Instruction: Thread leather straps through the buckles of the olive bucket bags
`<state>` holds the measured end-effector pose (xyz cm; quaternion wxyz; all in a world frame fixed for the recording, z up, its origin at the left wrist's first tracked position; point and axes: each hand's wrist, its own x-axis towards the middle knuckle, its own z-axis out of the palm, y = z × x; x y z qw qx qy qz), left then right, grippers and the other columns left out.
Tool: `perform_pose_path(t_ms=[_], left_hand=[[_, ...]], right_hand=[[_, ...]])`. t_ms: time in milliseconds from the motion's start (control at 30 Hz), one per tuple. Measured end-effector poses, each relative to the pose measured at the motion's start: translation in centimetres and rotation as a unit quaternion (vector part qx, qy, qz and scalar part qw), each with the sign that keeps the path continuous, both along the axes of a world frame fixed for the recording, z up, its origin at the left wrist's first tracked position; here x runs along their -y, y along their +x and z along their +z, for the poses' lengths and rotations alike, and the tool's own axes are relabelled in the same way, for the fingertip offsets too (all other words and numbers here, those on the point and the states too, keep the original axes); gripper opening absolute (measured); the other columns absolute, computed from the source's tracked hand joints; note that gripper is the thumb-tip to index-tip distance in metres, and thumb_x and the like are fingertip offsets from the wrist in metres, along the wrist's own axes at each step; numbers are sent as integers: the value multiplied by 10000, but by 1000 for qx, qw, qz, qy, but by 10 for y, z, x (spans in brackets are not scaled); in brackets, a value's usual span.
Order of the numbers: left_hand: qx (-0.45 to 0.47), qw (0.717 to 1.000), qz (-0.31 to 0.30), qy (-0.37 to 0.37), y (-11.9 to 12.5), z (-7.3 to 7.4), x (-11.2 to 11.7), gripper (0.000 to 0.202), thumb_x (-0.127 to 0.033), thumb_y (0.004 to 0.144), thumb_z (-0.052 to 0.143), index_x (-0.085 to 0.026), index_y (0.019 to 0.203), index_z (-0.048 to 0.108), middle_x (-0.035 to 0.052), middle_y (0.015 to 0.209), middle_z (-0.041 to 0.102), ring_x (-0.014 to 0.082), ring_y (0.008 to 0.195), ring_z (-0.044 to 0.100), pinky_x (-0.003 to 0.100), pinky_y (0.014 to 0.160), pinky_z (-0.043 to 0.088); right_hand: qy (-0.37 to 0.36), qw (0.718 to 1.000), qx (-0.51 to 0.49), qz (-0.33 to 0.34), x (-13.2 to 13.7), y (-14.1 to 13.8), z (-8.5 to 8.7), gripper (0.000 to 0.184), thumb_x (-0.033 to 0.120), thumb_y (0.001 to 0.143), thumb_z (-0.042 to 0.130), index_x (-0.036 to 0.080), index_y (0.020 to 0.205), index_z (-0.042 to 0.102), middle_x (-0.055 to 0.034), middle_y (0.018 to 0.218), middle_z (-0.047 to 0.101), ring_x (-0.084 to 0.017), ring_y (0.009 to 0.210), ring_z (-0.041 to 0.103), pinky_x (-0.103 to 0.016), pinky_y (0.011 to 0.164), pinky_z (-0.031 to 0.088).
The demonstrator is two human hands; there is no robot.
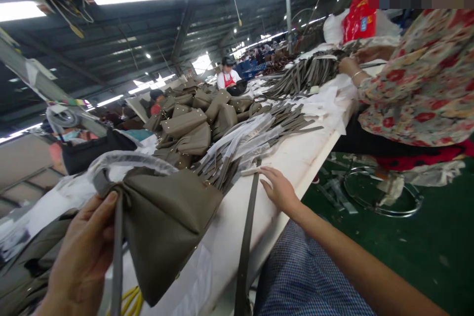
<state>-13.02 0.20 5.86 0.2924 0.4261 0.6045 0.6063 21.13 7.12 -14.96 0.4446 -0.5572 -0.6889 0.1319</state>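
My left hand [87, 242] is closed around the gathered top corner of an olive-grey handbag [168, 222], which hangs tilted above the table. Beside my thumb a narrow strap [117, 256] runs down out of view, and a clear-wrapped handle [129, 160] arches over the bag. My right hand [279, 190] is at the table edge with fingers stretched out and thumb apart. Its fingertips reach the end of a small pale flat piece [251, 171]. A long olive-grey strap [248, 237] passes by that piece and drops over the table's near edge.
Behind lies a heap of similar bags [192, 128] and a pile of straps [255, 138], some in clear wrapping, on the white table [296, 153]. At right sits a person in a floral top [429, 84] by another strap bundle [307, 74]. A metal ring frame [381, 212] stands on the green floor.
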Motion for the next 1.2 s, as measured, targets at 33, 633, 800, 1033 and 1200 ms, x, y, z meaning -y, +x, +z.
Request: perform_pose_path(t_ms=[33, 633, 800, 1033, 1200], left_hand=[[14, 1000, 0, 25, 3, -4, 2, 249, -325, 699, 767, -272, 937, 717, -78, 782, 733, 109, 593, 609, 194, 498, 516], [-194, 959, -196, 65, 157, -103, -20, 109, -246, 853, 621, -167, 900, 680, 10, 862, 712, 162, 825, 640, 241, 778, 463], [-186, 962, -192, 53, 159, -100, -16, 129, -241, 849, 631, -171, 935, 696, 22, 923, 728, 176, 876, 650, 246, 814, 466], [-183, 962, -193, 54, 157, -102, -10, 146, -250, 850, 634, -169, 949, 703, 30, 929, 729, 185, 876, 654, 255, 810, 471], [-163, 962, -216, 37, 153, -104, -11, 178, -315, 852, 645, -166, 937, 691, 35, 908, 727, 185, 846, 657, 252, 781, 484]], right_hand=[[-3, 999, 30, 16, -13, -1, 2, 332, 179, 898, 540, 180, 1221, 616, -141, 1323, 589, -259, 1260, 504, -460, 1070, 389], [-106, 945, -300, 81, 23, 42, 67, 348, 496, 975, 427, 191, 1068, 566, 7, 718, 522, -119, 624, 524, -209, 532, 396], [-181, 865, -450, 126, 96, 3, 86, 295, 483, 873, 634, 198, 935, 587, 78, 543, 371, -64, 433, 300, -188, 403, 233], [-29, 969, -244, 18, 110, -31, 77, 156, 323, 886, 611, 232, 997, 671, 7, 715, 649, -146, 618, 585, -236, 597, 469], [5, 978, -198, 62, 114, -37, 66, 240, 227, 890, 567, 254, 1096, 688, -11, 966, 717, -178, 819, 662, -243, 733, 496]])
